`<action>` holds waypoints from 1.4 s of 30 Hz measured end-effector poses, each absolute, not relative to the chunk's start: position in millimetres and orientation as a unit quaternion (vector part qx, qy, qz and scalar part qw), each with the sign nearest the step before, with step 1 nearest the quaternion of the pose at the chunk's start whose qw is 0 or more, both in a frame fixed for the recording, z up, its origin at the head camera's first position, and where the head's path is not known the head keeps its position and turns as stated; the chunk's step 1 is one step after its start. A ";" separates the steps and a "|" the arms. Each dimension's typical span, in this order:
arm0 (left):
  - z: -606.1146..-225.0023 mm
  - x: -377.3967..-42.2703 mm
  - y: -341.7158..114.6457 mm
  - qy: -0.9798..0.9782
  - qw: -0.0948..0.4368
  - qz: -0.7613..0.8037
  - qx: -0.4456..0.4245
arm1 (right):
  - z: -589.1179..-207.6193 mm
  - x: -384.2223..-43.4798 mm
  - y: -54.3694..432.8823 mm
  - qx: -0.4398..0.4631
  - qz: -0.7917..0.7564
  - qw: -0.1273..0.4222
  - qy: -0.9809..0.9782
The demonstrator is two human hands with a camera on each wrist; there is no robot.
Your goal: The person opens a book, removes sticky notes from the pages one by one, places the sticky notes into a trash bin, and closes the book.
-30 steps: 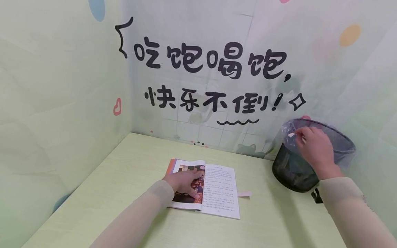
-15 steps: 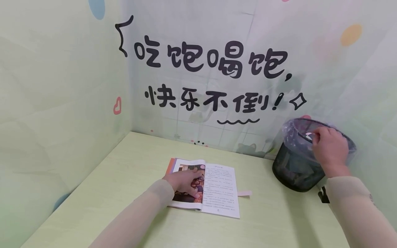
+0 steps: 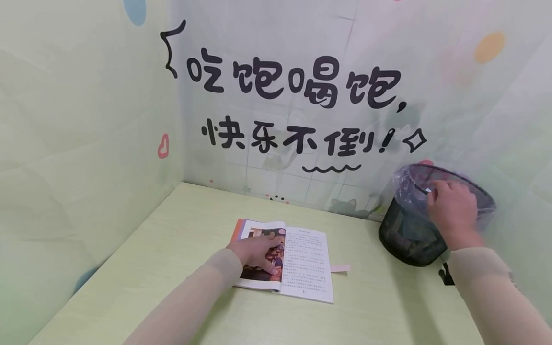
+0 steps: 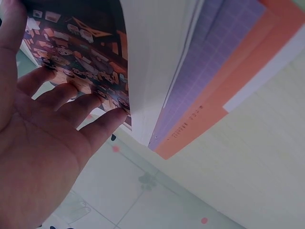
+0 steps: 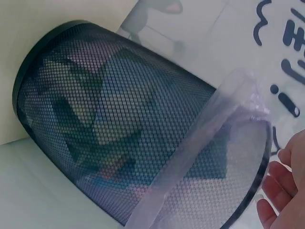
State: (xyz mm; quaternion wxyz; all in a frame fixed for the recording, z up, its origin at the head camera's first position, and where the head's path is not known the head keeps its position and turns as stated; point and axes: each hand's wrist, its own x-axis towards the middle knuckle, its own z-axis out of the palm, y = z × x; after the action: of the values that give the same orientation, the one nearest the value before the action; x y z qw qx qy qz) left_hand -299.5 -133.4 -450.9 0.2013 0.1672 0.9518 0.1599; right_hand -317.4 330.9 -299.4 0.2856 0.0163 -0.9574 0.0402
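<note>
An open book (image 3: 306, 268) lies on the table with a dark illustration (image 4: 78, 62) on its left page and printed text on its right. My left hand (image 3: 258, 254) rests across the illustration, fingers spread. From the right page edge a pink paper strip (image 3: 340, 269) sticks out. At the right, my right hand (image 3: 454, 208) is over the mouth of a black mesh wastebasket (image 3: 407, 237). A tiny white scrap (image 3: 428, 190) shows at its fingertips; the thumb is outside the right wrist view, where the other fingers (image 5: 283, 176) are slightly bent beside the rim.
A clear plastic liner (image 5: 243, 102) folds over the wastebasket's rim, and crumpled waste shows through the mesh. Orange and purple covers (image 4: 190, 119) fan out under the book's left side. A printed wall sheet (image 3: 276, 96) stands behind the table (image 3: 181, 225).
My right hand went from the basket's left rim rightward over its mouth, then slightly back left. Less of the white scrap shows at its fingertips. The left hand and book stay put.
</note>
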 end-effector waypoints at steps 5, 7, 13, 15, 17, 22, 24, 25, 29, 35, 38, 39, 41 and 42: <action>-450.5 -300.3 -133.5 0.951 0.204 0.165 0.163 | -311.8 -319.2 307.6 0.064 0.027 0.308 -0.949; -450.3 -300.1 -133.6 0.951 0.205 0.166 0.163 | -320.5 -320.4 297.9 0.091 0.021 0.318 -0.943; -449.0 -298.0 -133.1 0.951 0.203 0.162 0.169 | -355.7 -322.2 265.0 0.156 0.013 0.301 -0.941; -447.7 -296.9 -132.6 0.950 0.201 0.161 0.175 | -369.3 -321.0 253.0 0.157 0.012 0.267 -0.951; -446.6 -296.1 -132.2 0.949 0.199 0.164 0.179 | -384.3 -320.0 240.5 0.152 0.014 0.231 -0.961; -445.4 -295.6 -132.2 0.948 0.197 0.170 0.183 | -423.3 -312.7 207.3 0.142 0.022 0.158 -0.977; -445.2 -295.8 -132.3 0.948 0.198 0.170 0.183 | -436.8 -308.3 194.0 0.133 0.028 0.122 -0.983; -444.7 -295.5 -132.1 0.947 0.199 0.171 0.183 | -442.7 -306.3 187.8 0.126 0.029 0.102 -0.986; -444.8 -296.4 -131.7 0.946 0.202 0.179 0.180 | -461.4 -301.1 167.1 0.104 0.029 0.044 -0.993; -446.8 -299.6 -131.6 0.948 0.200 0.175 0.175 | -474.4 -299.0 151.1 0.078 0.019 0.019 -0.997; -448.1 -301.4 -131.4 0.949 0.199 0.167 0.178 | -476.7 -298.3 148.3 0.059 0.032 0.008 -0.998; -448.6 -301.9 -131.3 0.949 0.199 0.165 0.179 | -477.5 -298.2 147.7 0.054 0.038 0.003 -0.998; -449.1 -302.6 -131.2 0.948 0.201 0.169 0.180 | -478.1 -298.1 147.3 0.047 0.052 -0.002 -0.998; -449.2 -302.9 -131.0 0.947 0.202 0.171 0.180 | -478.5 -298.4 147.3 0.045 0.058 -0.004 -0.997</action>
State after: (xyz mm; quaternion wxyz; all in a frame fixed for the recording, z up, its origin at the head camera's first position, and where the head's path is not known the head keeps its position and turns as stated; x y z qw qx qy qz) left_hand -302.9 -131.0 -449.2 0.2017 0.1799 0.9475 0.1708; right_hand -298.4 147.3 -478.5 -0.0037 0.0449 -0.9973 0.0584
